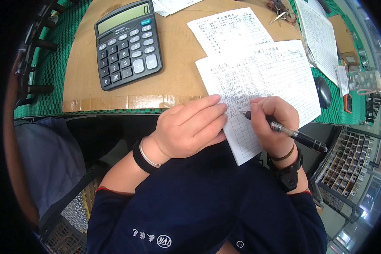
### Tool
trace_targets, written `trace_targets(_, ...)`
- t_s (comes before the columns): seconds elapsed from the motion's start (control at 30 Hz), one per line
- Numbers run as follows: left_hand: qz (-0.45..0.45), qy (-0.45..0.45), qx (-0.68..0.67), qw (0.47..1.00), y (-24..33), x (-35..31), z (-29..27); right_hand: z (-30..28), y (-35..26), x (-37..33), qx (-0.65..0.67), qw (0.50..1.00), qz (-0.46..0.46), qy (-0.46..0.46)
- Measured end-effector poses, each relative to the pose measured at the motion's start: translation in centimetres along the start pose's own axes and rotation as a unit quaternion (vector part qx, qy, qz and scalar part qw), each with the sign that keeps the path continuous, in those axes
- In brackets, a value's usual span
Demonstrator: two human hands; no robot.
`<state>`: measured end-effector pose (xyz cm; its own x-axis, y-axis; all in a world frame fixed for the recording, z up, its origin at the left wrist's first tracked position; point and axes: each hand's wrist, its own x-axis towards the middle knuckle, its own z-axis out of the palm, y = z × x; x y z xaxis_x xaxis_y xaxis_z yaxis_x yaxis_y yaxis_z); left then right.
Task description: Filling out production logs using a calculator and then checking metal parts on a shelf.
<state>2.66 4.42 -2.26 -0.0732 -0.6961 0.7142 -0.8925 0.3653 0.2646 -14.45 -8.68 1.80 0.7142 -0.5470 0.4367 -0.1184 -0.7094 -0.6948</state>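
Pad of white ruled paper forms (290, 95) sits right of centre in the frame, tilted, its lower end hanging past the edge of the tan cardboard sheet (178, 76), with handwriting filling the upper rows. Left hand (194, 127) is laid out flat near the centre, fingers stretched and close together, fingertips on the pad's left edge, so a bit of that margin is covered. Right hand (277, 120) is pinching a black pen with a clear barrel section (300, 136) between thumb and fingers, nib right by the written rows; can't really tell if it's touching. That hand also blocks some of the table. Pad overlaps the bottom of another white printed sheet (228, 29) at upper middle. Big black calculator with grey keys (129, 46) is off at upper left, well apart from both hands. Bunch of metal keys (282, 16) lies up top, next to a stack of filled-in white sheets (319, 40) at upper right. Below those, a glossy black rounded thing (324, 92) sits just beside the pad, near a small orange-edged dark gadget (347, 103) on green textured matting (345, 114).
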Motion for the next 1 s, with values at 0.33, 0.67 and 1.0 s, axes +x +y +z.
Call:
trace_targets(0.33, 0.0, -0.004, 0.01, 1.0, 0.07, 0.01, -0.04, -0.05, 0.05, 0.13, -0.014, 0.999, -0.028, -0.007)
trace_targets(0.67, 0.004, 0.001, 0.011, 1.0, 0.0, -0.04, 0.05, -0.04, -0.16, 0.12, -0.016, 1.0, -0.002, 0.0)
trace_targets(1.0, 0.002, -0.002, 0.009, 1.0, 0.01, -0.1, 0.03, 0.01, -0.39, 0.2, -0.024, 1.0, 0.003, -0.007)
